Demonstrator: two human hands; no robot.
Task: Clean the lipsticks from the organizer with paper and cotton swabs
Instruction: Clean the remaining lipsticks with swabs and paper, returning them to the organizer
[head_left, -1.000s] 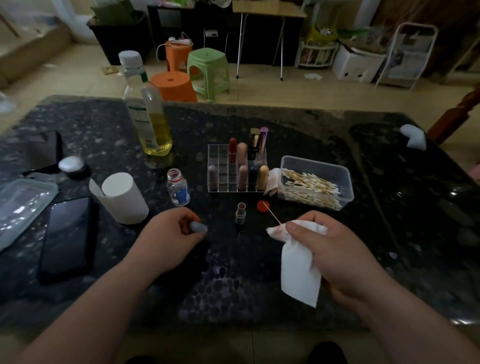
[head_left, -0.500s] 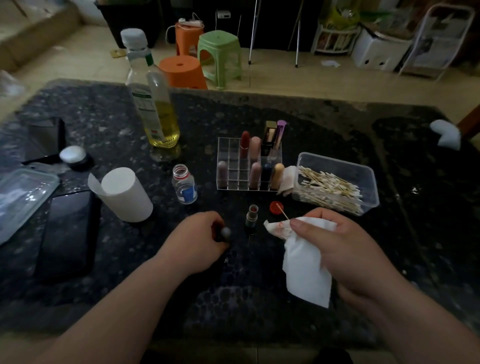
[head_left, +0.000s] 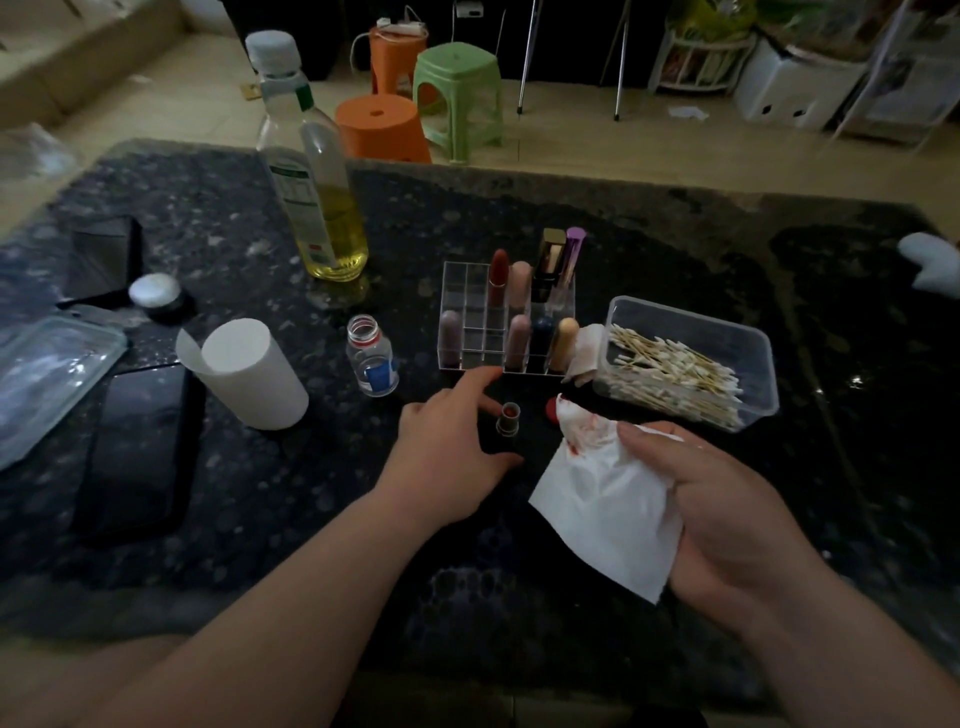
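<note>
A clear acrylic organizer (head_left: 464, 291) stands mid-table with several lipsticks (head_left: 497, 278) upright in its cells. In front of it an uncapped lipstick (head_left: 508, 417) stands alone on the dark table. My left hand (head_left: 447, 447) lies open around that lipstick: index finger stretched past it toward the organizer, thumb on the near side, no contact visible. My right hand (head_left: 727, 509) grips a white paper sheet (head_left: 608, 514) stained red at its upper corner. A clear box of cotton swabs (head_left: 727, 325) sits right of the organizer.
A paper roll (head_left: 249, 374), a small open bottle (head_left: 371, 358) and a tall oil bottle (head_left: 317, 171) stand to the left. A phone (head_left: 135, 447), a plastic lid (head_left: 47, 374) and a small jar (head_left: 156, 293) lie far left. A red cap (head_left: 550, 405) and a crumpled tissue (head_left: 584, 348) lie by the swab box.
My left hand held a small grey cap before; now it is empty and has moved forward-right to the standing lipstick. The right hand still holds the paper.
</note>
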